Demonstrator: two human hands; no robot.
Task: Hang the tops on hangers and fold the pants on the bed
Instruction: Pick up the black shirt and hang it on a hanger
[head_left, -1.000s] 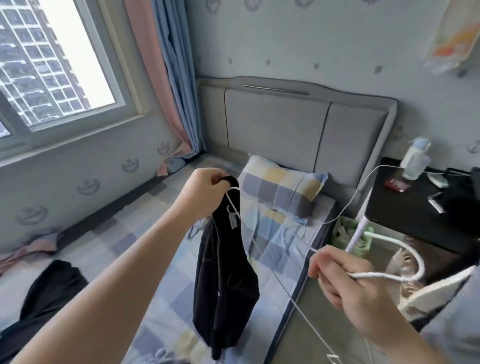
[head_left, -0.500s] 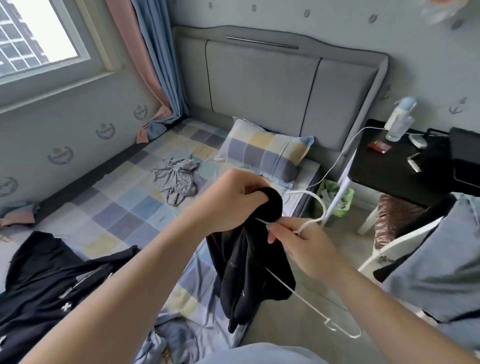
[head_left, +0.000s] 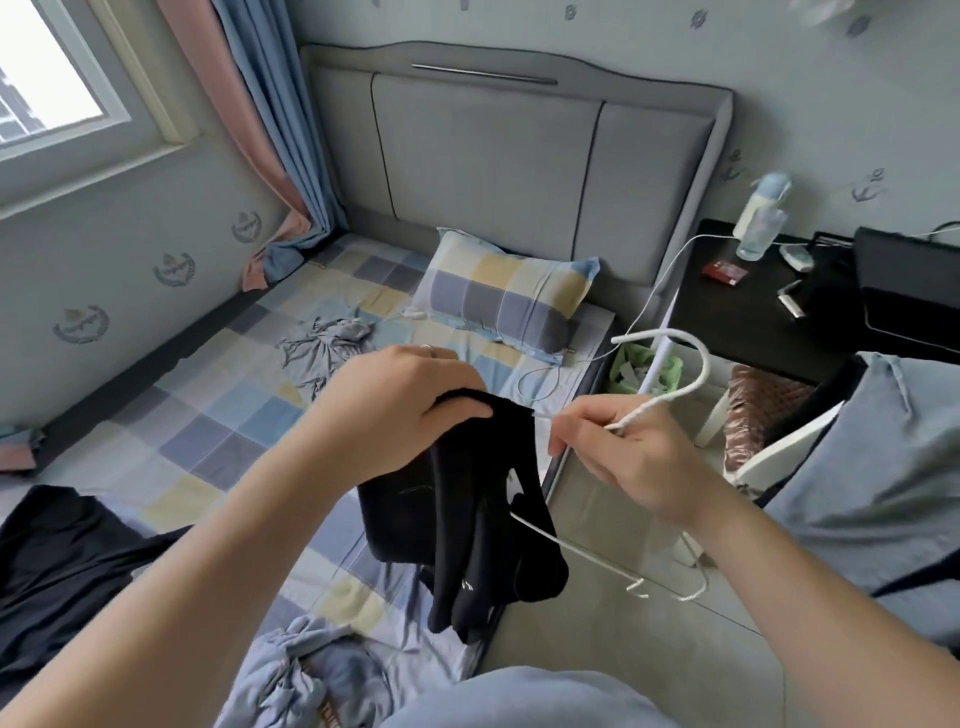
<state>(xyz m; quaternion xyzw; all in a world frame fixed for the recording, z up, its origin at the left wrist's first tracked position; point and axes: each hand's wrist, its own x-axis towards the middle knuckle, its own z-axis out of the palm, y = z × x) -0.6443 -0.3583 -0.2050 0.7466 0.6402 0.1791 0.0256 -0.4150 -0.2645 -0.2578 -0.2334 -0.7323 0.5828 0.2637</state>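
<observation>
Holding a black top (head_left: 483, 519) and a white hanger (head_left: 647, 408) over the bed (head_left: 208, 415) edge
Gripping the top's bunched end with the left hand (head_left: 395, 410); pinching the hanger's neck with the right hand (head_left: 623, 457)

Grey padded headboard (head_left: 519, 166) — bright window (head_left: 52, 67) left, black nightstand (head_left: 748, 322) right

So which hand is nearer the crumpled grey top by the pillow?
Left. The left hand, gripping the black top, is close to the grey top; the right hand, holding the hanger, is farther right, off the bed.
</observation>
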